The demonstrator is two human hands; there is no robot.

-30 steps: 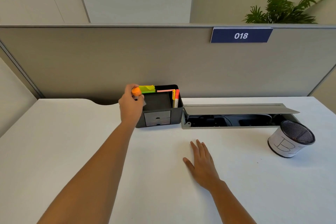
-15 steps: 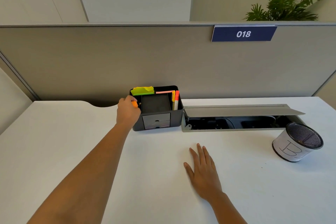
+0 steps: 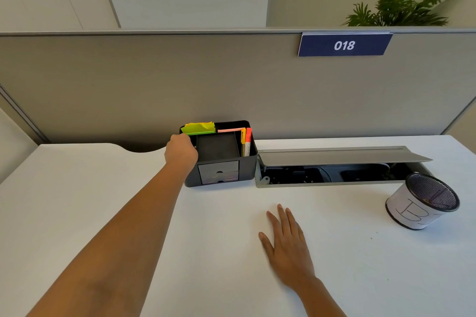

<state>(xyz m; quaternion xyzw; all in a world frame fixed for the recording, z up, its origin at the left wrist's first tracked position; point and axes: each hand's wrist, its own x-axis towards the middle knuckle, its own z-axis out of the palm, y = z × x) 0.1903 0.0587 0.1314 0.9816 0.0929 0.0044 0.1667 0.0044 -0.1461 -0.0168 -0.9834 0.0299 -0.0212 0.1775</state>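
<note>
Left hand (image 3: 181,150): arm stretched to the back edge of the worktop (image 3: 103,188), knuckles up, fingers curled down over the left rim of the desk organizer (image 3: 247,170) and into its left compartment. Fingertips hidden inside; cannot tell whether they pinch anything or are closed on nothing.

Right hand (image 3: 288,247): palm down, flat on the worktop towards the front edge, fingers straight and close together, holding nothing. Well apart from the organizer.

Desk organizer: dark grey box, upright, against the back edge about midway along it. Two small drawers (image 3: 218,172) in its front face, both pushed in. Green and yellow sticky notes (image 3: 199,128) stand in the back left compartment, just behind the left hand. Pink sticky pad (image 3: 230,130) along the back. In the right slot, an orange highlighter (image 3: 248,137) and a yellow highlighter (image 3: 243,141), both upright, side by side.

Just right of the organizer: a cable tray (image 3: 334,157) set into the worktop along the back edge, flap lid raised, dark cables inside. Near the right edge, in front of the tray's right end: a mesh pen cup (image 3: 422,203) wrapped in white paper marked "B".

Behind the back edge: a grey partition (image 3: 154,85) with a blue "018" plate (image 3: 344,45); plant (image 3: 407,0) beyond it.
</note>
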